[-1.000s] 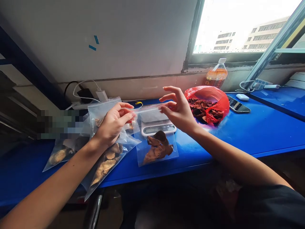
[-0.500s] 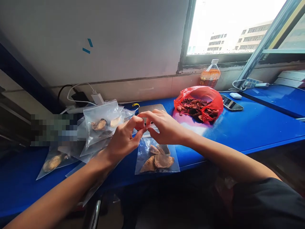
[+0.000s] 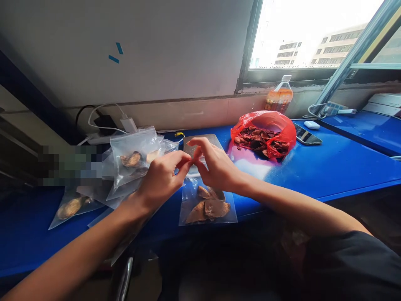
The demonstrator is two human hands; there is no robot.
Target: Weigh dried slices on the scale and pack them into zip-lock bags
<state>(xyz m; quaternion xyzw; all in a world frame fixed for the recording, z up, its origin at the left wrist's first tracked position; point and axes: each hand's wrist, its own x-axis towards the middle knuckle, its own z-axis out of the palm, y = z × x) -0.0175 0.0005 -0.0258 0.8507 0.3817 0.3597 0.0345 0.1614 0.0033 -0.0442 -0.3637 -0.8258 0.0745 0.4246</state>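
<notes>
A clear zip bag (image 3: 184,194) with several brown dried slices (image 3: 216,209) lies at the front edge of the blue table, below my hands. My left hand (image 3: 167,173) is closed, thumb and forefinger pinched at the bag's top edge. Meeting it fingertip to fingertip, my right hand (image 3: 216,165) pinches the same edge, its upper fingers curled. The exact grip on the plastic is partly hidden by the fingers. Behind the hands is a flat silver-topped device (image 3: 216,140), mostly covered by them.
More filled zip bags (image 3: 134,142) are piled at left. A red plastic bag (image 3: 283,121) holds dark reddish dried pieces. Beyond it stand a drink bottle (image 3: 280,98), a phone (image 3: 308,136) and a white case (image 3: 311,125). Chargers and cables (image 3: 128,124) run along the wall.
My pinched fingertips have shifted slightly along the bag's top edge, and the right fingers have lifted a little. The whole view has tilted slightly; the other things stay in place.
</notes>
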